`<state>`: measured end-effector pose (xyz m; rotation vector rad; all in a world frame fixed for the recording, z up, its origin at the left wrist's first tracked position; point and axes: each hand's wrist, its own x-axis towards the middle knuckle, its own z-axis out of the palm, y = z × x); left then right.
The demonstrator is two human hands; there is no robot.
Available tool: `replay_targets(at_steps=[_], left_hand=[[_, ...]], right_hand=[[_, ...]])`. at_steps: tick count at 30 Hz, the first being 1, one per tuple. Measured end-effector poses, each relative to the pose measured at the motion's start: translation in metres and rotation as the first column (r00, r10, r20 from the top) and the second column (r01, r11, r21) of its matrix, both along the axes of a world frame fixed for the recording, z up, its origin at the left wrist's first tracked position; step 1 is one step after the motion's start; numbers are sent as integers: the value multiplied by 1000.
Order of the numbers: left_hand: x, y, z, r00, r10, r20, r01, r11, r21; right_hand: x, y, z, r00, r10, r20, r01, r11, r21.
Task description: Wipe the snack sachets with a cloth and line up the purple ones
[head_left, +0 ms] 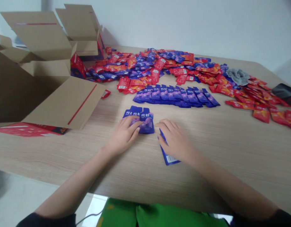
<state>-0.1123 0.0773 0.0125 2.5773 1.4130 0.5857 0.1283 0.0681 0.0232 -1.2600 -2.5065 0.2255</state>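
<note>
A few overlapping purple pouches (147, 124) lie flat on the table, their printed fronts up and spouted ends pointing away from me. My left hand (123, 134) rests over their left and lower part, fingers stretched out and thumb on the rightmost pouch. To the right, my right hand (175, 138) curls over a single purple pouch (170, 160) that lies with its barcode side up, tilted; the palm and fingers hide much of it. Beyond both hands, several purple pouches stand out as a neat overlapping row (176, 96).
A heap of red and purple pouches (145, 67) spreads along the back. Loose red pouches (261, 113) reach the right side, near a grey cloth bundle (237, 77) and a black object (284, 91). Open cardboard boxes (65, 102) occupy the left, one flap jutting over the table.
</note>
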Motion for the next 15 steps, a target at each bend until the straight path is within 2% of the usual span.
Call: replay_targets(at_steps=[2, 5, 9, 12, 15], left_hand=[[6, -4, 5, 994, -58, 91, 62, 997, -36], [19, -9, 9, 979, -137, 148, 147, 988, -56], [41, -17, 13, 959, -180, 220, 214, 966, -145], [60, -26, 18, 934, -117, 337, 228, 922, -311], [77, -35, 22, 894, 48, 445, 204, 841, -501]], right_hand=[[15, -27, -3, 994, -76, 81, 78, 997, -17], [30, -59, -21, 962, -217, 168, 223, 975, -18], [51, -69, -38, 909, -375, 183, 373, 927, 44], [74, -59, -31, 886, -450, 110, 458, 888, -50], [85, -51, -14, 821, -554, -137, 511, 821, -253]])
